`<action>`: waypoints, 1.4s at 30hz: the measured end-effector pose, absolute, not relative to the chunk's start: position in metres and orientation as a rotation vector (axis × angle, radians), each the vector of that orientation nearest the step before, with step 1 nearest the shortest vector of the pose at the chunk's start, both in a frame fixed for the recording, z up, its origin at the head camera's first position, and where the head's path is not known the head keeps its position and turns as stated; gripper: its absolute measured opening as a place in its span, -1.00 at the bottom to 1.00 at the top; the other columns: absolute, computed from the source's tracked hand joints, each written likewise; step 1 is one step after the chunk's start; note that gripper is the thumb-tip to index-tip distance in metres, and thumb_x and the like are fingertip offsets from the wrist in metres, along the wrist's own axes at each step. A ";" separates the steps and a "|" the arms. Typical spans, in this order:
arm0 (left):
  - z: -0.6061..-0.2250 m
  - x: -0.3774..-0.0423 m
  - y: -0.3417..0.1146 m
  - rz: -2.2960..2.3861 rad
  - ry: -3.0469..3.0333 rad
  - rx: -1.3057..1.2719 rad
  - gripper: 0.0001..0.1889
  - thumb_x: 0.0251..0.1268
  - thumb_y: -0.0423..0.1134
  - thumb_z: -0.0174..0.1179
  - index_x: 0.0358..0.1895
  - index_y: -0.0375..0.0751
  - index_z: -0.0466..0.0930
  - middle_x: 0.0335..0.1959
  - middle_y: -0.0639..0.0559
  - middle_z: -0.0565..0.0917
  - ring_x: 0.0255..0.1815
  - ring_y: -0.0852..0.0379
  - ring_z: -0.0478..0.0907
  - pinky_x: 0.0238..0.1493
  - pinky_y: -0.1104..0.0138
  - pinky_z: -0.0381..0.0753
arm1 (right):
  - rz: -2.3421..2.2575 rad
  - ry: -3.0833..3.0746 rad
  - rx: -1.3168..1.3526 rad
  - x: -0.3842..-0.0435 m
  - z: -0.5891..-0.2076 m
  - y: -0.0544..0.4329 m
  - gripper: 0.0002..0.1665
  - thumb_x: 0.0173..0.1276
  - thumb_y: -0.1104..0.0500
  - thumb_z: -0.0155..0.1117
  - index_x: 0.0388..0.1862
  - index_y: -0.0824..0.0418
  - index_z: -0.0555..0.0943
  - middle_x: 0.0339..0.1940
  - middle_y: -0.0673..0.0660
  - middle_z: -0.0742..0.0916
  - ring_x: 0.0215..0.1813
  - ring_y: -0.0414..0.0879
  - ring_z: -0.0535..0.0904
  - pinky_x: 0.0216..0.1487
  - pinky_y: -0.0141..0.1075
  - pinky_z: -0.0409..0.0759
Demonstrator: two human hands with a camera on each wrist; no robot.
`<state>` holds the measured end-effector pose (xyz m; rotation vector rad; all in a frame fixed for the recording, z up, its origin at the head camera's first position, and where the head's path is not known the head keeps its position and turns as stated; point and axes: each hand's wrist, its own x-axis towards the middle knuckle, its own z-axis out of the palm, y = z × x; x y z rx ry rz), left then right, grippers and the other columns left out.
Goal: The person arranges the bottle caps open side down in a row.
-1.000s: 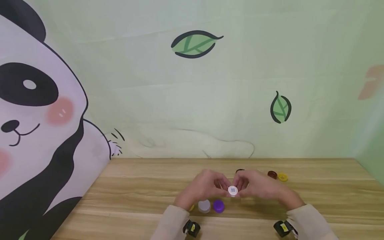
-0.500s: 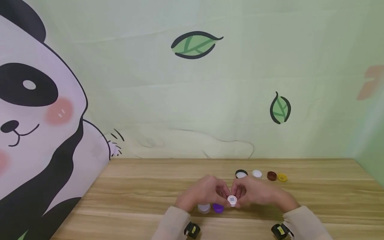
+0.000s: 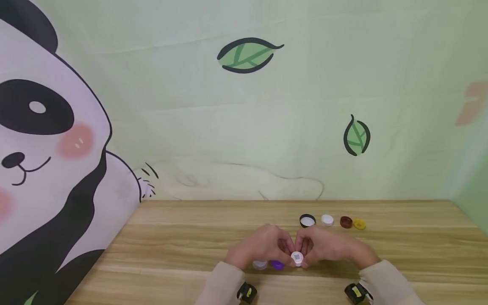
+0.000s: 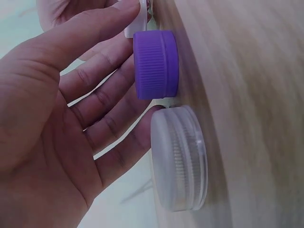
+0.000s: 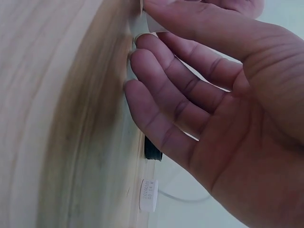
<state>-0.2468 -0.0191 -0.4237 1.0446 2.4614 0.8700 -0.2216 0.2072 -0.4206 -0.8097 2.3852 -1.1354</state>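
Note:
A small white bottle cap (image 3: 297, 257) with a printed square on top is pinched between my two hands, low over the wooden table. My left hand (image 3: 263, 245) holds its left side with thumb and fingers; my right hand (image 3: 328, 245) grips the right side. In the left wrist view, a purple ribbed cap (image 4: 156, 64) stands on the table close beside the left fingers. Next to it is a larger translucent cap (image 4: 178, 159), near the little finger. Whether the white cap touches the table, I cannot tell.
Behind the hands lies a row of caps: a black-rimmed one (image 3: 307, 220), a white one (image 3: 327, 220), a brown one (image 3: 346, 222) and a yellow one (image 3: 359, 224). A pale green cloth (image 3: 244, 127) with a panda print hangs behind the table (image 3: 171, 241).
Both hands have come down towards the near side with the white cap, beside the purple cap. The black-rimmed and white caps at the back have come into view.

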 end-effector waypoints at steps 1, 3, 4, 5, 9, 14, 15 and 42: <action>-0.424 -0.247 -0.019 0.861 2.465 1.047 -0.80 0.11 -0.22 0.65 -0.29 -0.04 0.78 -0.45 0.37 0.71 -0.40 0.44 0.63 -0.17 0.53 0.60 | -1.133 2.382 -0.809 -0.221 -0.421 0.207 -0.67 0.13 0.36 0.64 -0.22 0.16 0.66 -0.35 0.01 0.72 -0.27 -0.12 0.63 -0.22 -0.35 0.61; -0.425 -0.246 -0.018 0.857 2.463 1.042 -0.79 0.11 -0.23 0.66 -0.29 -0.04 0.77 -0.45 0.37 0.71 -0.39 0.45 0.63 -0.16 0.53 0.60 | -1.124 2.384 -0.802 -0.220 -0.421 0.207 -0.66 0.13 0.36 0.65 -0.23 0.16 0.65 -0.34 0.02 0.71 -0.27 -0.12 0.62 -0.22 -0.35 0.60; -0.425 -0.246 -0.018 0.859 2.459 1.039 -0.79 0.11 -0.23 0.66 -0.29 -0.04 0.77 -0.44 0.37 0.71 -0.39 0.45 0.63 -0.16 0.53 0.60 | -1.120 2.386 -0.798 -0.220 -0.421 0.206 -0.66 0.12 0.36 0.65 -0.23 0.16 0.65 -0.34 0.02 0.71 -0.27 -0.12 0.61 -0.23 -0.35 0.59; -0.425 -0.246 -0.017 0.862 2.456 1.037 -0.79 0.11 -0.24 0.66 -0.29 -0.04 0.77 -0.44 0.37 0.72 -0.38 0.45 0.63 -0.16 0.54 0.60 | -1.114 2.390 -0.796 -0.219 -0.421 0.206 -0.66 0.12 0.36 0.65 -0.23 0.16 0.65 -0.35 0.02 0.71 -0.28 -0.13 0.60 -0.23 -0.36 0.58; -0.426 -0.246 -0.016 0.866 2.453 1.036 -0.80 0.11 -0.26 0.65 -0.30 -0.06 0.77 -0.43 0.36 0.72 -0.38 0.45 0.63 -0.17 0.54 0.61 | -1.104 2.394 -0.811 -0.219 -0.421 0.205 -0.66 0.12 0.36 0.64 -0.23 0.17 0.64 -0.35 0.01 0.70 -0.28 -0.16 0.59 -0.23 -0.36 0.57; -0.426 -0.246 -0.015 0.842 2.463 1.046 -0.79 0.09 -0.25 0.66 -0.31 -0.07 0.77 -0.43 0.35 0.71 -0.36 0.44 0.62 -0.16 0.53 0.60 | -1.100 2.392 -0.808 -0.220 -0.422 0.205 -0.65 0.13 0.36 0.64 -0.22 0.18 0.63 -0.34 0.00 0.68 -0.27 -0.16 0.58 -0.21 -0.35 0.57; -0.426 -0.246 -0.015 0.840 2.463 1.049 -0.79 0.09 -0.26 0.66 -0.31 -0.07 0.77 -0.43 0.35 0.71 -0.36 0.45 0.62 -0.16 0.54 0.60 | -1.097 2.396 -0.802 -0.220 -0.422 0.205 -0.65 0.13 0.35 0.65 -0.22 0.17 0.63 -0.34 0.00 0.68 -0.27 -0.15 0.58 -0.21 -0.35 0.57; -0.422 -0.260 -0.019 0.913 2.506 0.991 -0.76 0.17 -0.14 0.59 -0.15 -0.11 0.82 -0.34 0.27 0.77 -0.31 0.36 0.65 -0.11 0.43 0.61 | -1.189 2.475 -0.795 -0.229 -0.417 0.222 -0.81 0.36 0.35 0.45 -0.10 0.28 0.65 -0.30 0.00 0.75 -0.24 -0.12 0.64 -0.21 -0.31 0.64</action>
